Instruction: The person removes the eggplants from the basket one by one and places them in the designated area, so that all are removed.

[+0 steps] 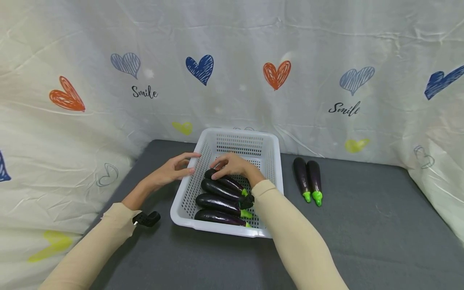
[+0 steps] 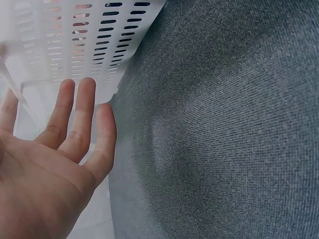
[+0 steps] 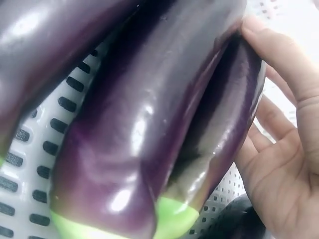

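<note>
My right hand [image 1: 233,166] reaches inside a white slotted plastic basket [image 1: 178,212]. Its thumb and fingers lie on either side of the farthest eggplant [image 1: 232,183] in the row, gripping it near the end away from its green cap; the right wrist view shows this eggplant [image 3: 224,117] against a wider eggplant [image 3: 144,114]. Nearer the front of the basket lie more glossy dark eggplants [image 1: 217,204], caps pointing right. At the basket's left rim, my left hand [image 1: 170,171] touches with its fingertips; in the left wrist view its relaxed fingers [image 2: 79,124] spread beside the slotted wall.
Two eggplants [image 1: 307,179] lie side by side on the grey tabletop [image 1: 377,217], right of the basket. A white curtain [image 1: 239,92] with printed hearts hangs behind the table and along its sides. Black bands [image 1: 146,219] sit on both wrists.
</note>
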A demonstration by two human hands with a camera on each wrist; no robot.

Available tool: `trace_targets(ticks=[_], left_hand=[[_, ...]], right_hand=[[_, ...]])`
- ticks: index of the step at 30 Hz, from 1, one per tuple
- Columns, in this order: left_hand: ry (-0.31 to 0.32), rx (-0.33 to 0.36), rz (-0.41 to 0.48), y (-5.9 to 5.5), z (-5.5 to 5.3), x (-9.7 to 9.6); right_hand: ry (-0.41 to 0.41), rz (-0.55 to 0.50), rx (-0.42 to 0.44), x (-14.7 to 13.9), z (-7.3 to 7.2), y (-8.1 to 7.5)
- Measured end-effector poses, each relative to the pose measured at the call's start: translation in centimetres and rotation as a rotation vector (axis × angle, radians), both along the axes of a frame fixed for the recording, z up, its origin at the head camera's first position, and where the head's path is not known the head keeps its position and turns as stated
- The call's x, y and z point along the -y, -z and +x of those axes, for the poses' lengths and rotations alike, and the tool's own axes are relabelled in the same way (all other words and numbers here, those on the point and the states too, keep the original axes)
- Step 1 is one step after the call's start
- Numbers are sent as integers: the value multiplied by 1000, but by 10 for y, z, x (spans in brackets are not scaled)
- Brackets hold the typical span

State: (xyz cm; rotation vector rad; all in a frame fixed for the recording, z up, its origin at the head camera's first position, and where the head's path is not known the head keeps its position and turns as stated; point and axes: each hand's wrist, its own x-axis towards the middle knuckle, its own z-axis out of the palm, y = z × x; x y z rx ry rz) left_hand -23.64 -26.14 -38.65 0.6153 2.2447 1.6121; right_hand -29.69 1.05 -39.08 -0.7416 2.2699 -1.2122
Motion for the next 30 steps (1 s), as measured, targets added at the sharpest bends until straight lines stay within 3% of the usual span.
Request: trace_targets(ticks=[10,16,30], left_hand=[[-3,-2,-10,1,-1,0],[3,5,-3,2,-1,1],[-5,13,0,2,-2,0]], right_hand=[[8,-81,-45,-1,-2,-3],[72,-86,-90,-2,-4,-6],[171,-217,-104,-10,-10,-20]])
